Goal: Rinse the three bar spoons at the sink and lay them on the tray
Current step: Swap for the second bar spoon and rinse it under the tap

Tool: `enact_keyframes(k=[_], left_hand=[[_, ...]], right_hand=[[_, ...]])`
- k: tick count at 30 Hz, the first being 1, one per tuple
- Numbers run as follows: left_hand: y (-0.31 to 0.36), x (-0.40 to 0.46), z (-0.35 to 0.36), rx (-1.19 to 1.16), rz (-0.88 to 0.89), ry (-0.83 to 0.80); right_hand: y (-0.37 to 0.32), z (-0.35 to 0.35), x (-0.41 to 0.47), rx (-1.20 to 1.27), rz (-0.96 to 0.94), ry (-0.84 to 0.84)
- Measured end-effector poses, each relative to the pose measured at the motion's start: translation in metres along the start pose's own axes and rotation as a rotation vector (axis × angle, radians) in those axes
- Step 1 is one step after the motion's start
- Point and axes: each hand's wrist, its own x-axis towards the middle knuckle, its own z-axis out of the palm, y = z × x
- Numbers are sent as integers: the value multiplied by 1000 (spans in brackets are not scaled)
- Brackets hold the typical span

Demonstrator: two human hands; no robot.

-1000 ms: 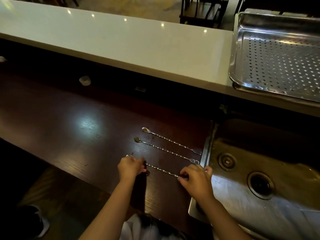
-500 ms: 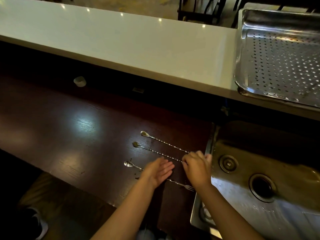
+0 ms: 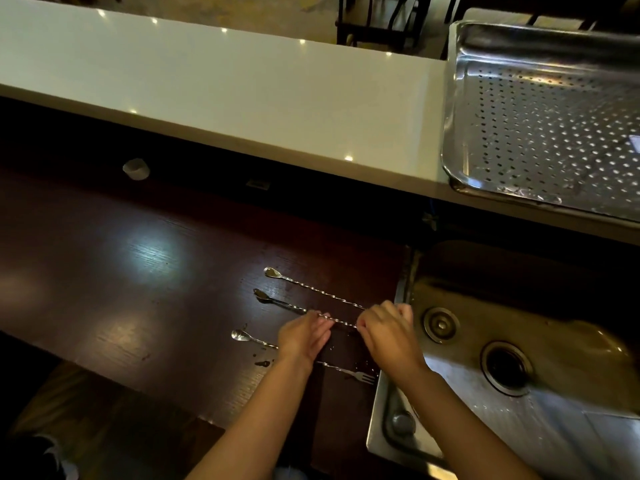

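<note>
Three twisted-shaft bar spoons lie side by side on the dark wooden counter (image 3: 138, 289), bowls to the left and fork ends toward the sink (image 3: 571, 427). The far spoon (image 3: 311, 289) lies untouched. My right hand (image 3: 388, 329) is closed around the fork end of the middle spoon (image 3: 277, 302). My left hand (image 3: 304, 336) pinches that spoon's shaft with its fingertips. The middle spoon's right end looks slightly raised off the wood. The near spoon (image 3: 346, 369) lies flat and passes under my left wrist. The perforated steel tray (image 3: 450, 133) sits on the white bar top, up right.
The white bar top (image 3: 242, 91) runs along the back, higher than the counter. A small white cup (image 3: 136, 169) stands at the counter's back left. The steel sink has a large drain (image 3: 505, 367) and a smaller one (image 3: 440, 323). Dark drops lie near the near spoon.
Both hands have left the near spoon on the counter and moved back to the middle spoon, closing on its shaft and fork end.
</note>
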Motion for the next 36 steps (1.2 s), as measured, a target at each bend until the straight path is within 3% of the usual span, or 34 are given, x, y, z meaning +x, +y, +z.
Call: enact_keyframes(k=[5,8,14,18,22,25,31,36], left_hand=[[3,-10,13,-70,114,-1],[-2,-22,36,-85,182,-103],[-44,-60,102,-51,210,-299],[-86,-87,153,-38,191,-375],[-134,-110,201,33,156,-408],[-169,-123,233,91,107,-425],[-212,-141,282,164,94,-433],[-221,-150,288,154,150,-386]], right_hand=[[27,-20,-22,-26,20,120],[53,-33,-41,-59,69,175],[126,-61,-93,109,263,274],[189,-79,-140,324,474,289],[251,-94,-187,1023,738,348],[288,-100,-217,1307,942,490],[337,-111,-238,1528,1121,681],[345,-115,-250,1448,1061,590]])
